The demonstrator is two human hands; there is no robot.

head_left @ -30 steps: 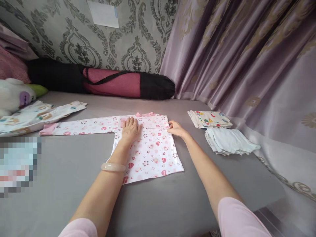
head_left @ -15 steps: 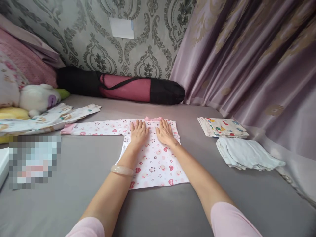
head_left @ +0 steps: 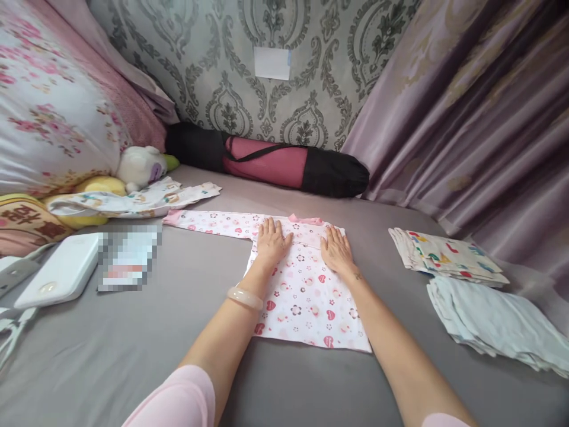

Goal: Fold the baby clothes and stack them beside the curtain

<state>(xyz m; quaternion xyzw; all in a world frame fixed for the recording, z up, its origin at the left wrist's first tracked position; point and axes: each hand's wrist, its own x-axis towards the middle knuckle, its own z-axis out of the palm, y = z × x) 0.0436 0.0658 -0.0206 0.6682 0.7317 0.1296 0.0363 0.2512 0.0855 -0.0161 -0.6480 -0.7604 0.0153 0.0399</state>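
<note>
A small white long-sleeved shirt point(head_left: 306, 290) with pink hearts and flowers lies flat on the grey bed sheet point(head_left: 195, 356). Its pink collar points away from me, and one sleeve stretches out to the left, ending in a pink cuff. No sleeve sticks out on the right side. My left hand point(head_left: 271, 243) rests palm down on the upper left of the shirt, fingers stretched out. Palm down too, my right hand point(head_left: 336, 249) presses on the upper right near the shoulder edge, with its fingers extended. A pale bangle point(head_left: 245, 298) is on my left wrist.
To the right lie a folded colourful printed cloth point(head_left: 457, 255) and a folded pale blue cloth point(head_left: 498, 320). A long black and red bag point(head_left: 267, 160) lies along the wall. On the left are patterned clothing point(head_left: 133, 198), a white plush toy point(head_left: 140, 168) and a white power bank point(head_left: 62, 267).
The view has swung left, so everything sits further right in the picture. My right hand has slid a little outward toward the shirt's right edge; my left stays on the upper left.
</note>
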